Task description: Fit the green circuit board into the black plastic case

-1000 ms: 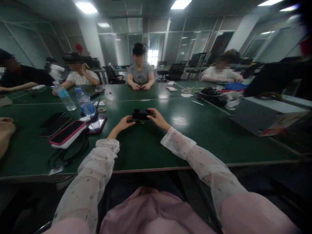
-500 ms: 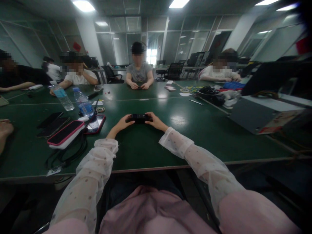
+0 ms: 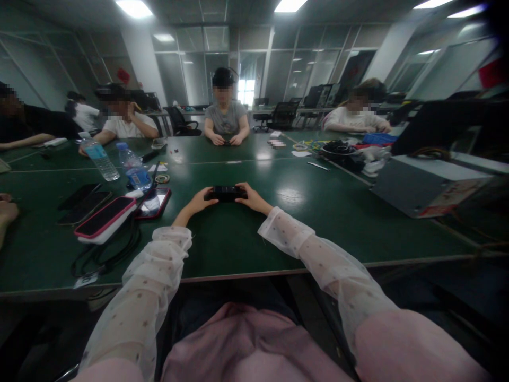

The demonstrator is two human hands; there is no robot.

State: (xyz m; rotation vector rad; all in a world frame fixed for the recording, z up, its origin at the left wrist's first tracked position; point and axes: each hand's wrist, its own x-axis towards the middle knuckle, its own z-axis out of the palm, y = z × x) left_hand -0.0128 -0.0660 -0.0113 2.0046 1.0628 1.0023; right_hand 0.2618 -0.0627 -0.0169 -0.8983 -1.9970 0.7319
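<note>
A small black box-like device is held between my two hands, over the green table. My left hand grips its left end, with the thumb on the near side. Around its right end, my right hand is closed in the same way. The fingers behind the device are partly hidden. To the left of my left hand lie a phone with a red edge and another phone in a pink-and-white case.
Two plastic bottles stand at the left, near dark phones and a black cable. A grey metal box sits at the right. Several people sit around the table; one person's hand rests at the left edge.
The view has shifted very slightly, so the table items appear a little further left. Both hands keep their hold on the black device.
</note>
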